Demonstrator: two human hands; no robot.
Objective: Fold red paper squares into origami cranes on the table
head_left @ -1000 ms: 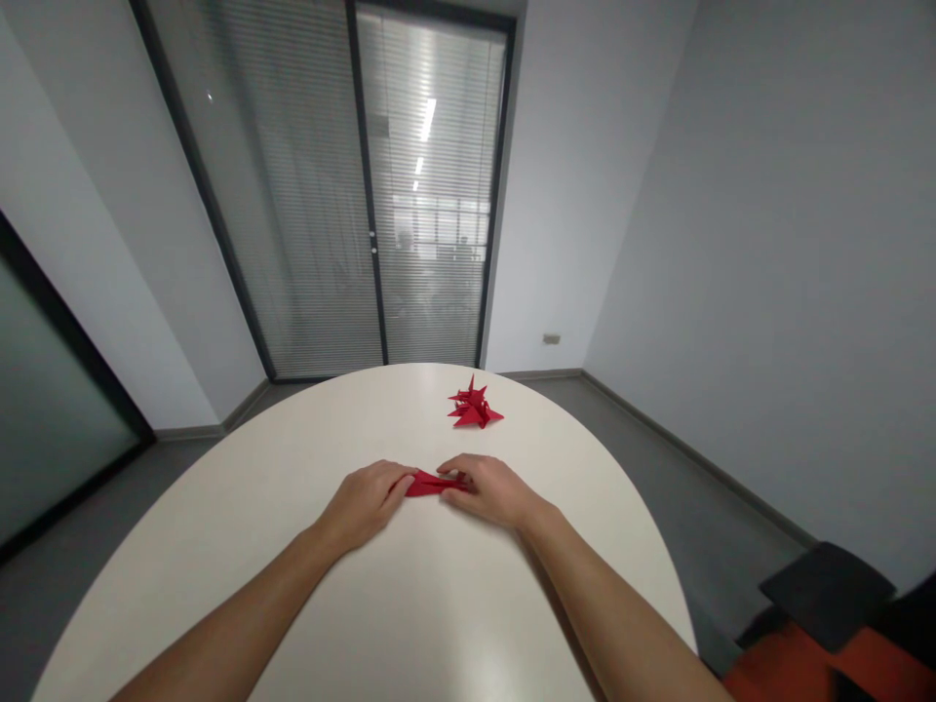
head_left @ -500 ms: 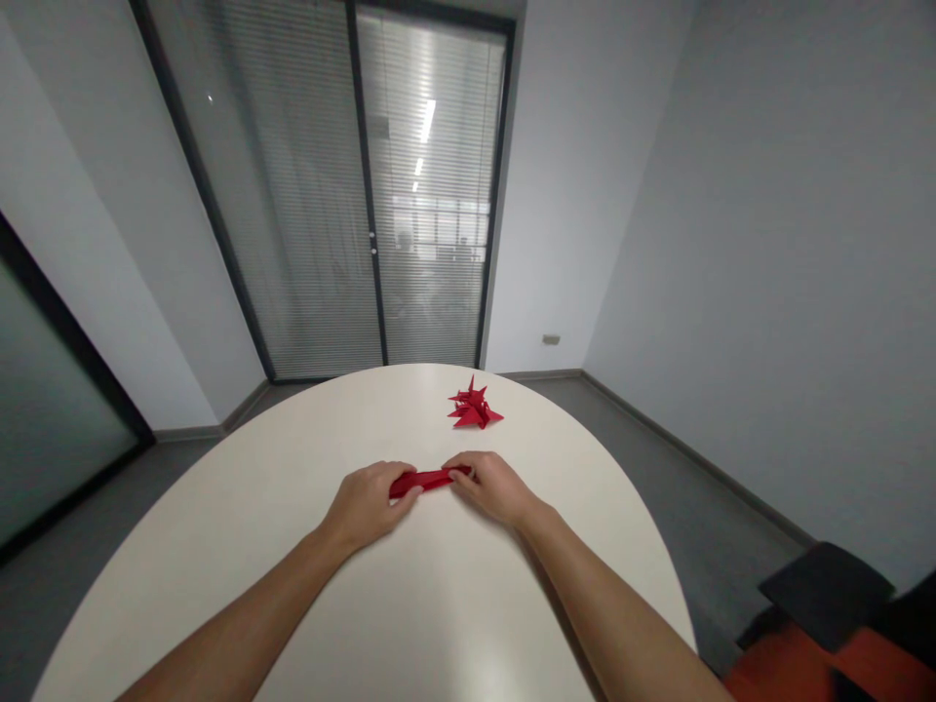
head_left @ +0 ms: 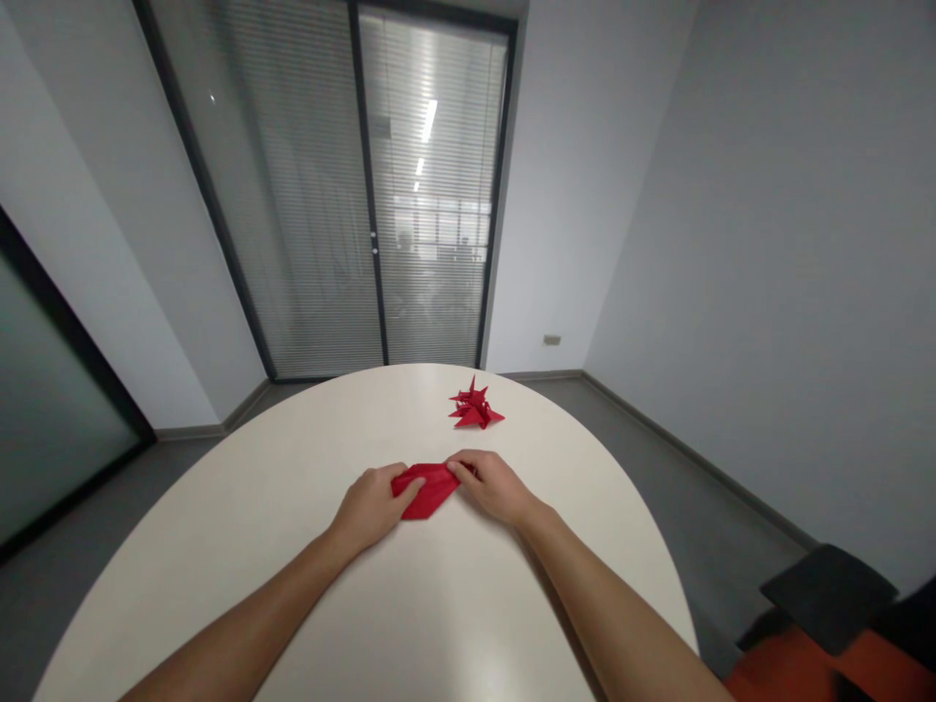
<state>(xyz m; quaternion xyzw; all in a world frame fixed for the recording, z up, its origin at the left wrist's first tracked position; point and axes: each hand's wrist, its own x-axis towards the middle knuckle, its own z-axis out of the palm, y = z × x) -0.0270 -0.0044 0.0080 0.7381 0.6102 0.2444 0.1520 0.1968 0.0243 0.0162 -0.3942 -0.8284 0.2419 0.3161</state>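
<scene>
A folded red paper (head_left: 426,490) lies flat on the white oval table (head_left: 307,458), between my two hands. My left hand (head_left: 371,507) pinches its left end, thumb on top. My right hand (head_left: 491,487) pinches its right end with curled fingers. Both forearms rest on the tabletop. Farther back, a small pile of finished red origami pieces (head_left: 474,407) with pointed tips sits near the table's far edge.
Glass doors with closed blinds (head_left: 372,195) stand beyond the table. Grey walls enclose the room on the right. An orange and black chair (head_left: 834,624) shows at the lower right, beside the table's edge.
The red paper was a narrow strip between my fingers; now it has opened wider into a flat pointed shape. Both hands stayed in about the same place.
</scene>
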